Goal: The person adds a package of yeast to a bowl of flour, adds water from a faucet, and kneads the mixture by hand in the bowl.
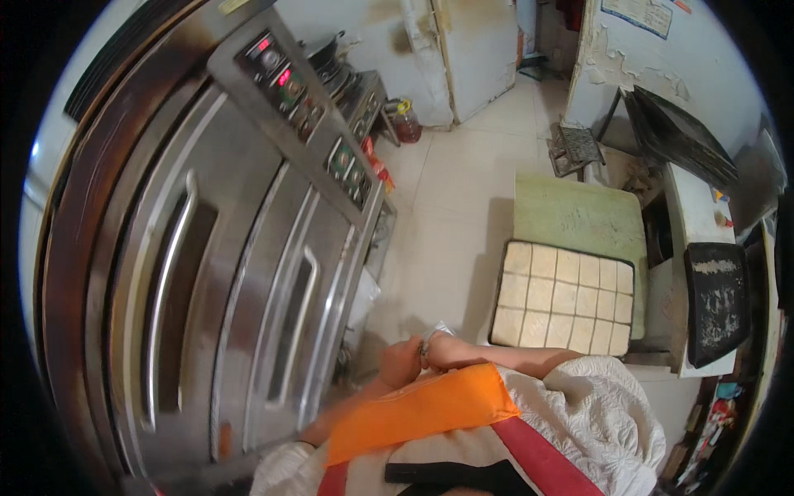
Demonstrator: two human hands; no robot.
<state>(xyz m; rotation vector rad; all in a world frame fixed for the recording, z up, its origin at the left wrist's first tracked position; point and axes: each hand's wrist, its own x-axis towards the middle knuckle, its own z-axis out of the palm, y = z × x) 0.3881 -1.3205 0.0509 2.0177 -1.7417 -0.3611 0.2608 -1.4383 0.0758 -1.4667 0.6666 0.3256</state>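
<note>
A pale, shiny scrap (443, 327) shows just beyond your right hand (444, 351). To your hands' right, a dark tray (497, 298) of cream, squarish pieces (565, 296) lies on a scuffed green worktop (579, 212); on their left, the steel oven (236, 157) with curved handles (160, 293) blocks that side. Your left hand (402, 361) is curled, meeting the right; you cannot tell whether either grips anything.

I'm getting fair, uneven indoor light here, a soft shadow falling on the floor (463, 157) left of the green board (579, 207). Streaky glare runs down the oven (236, 207); red displays (285, 77) glow hazily. The left hand (399, 364) looks soft, edges bow, black swallows the corners.
</note>
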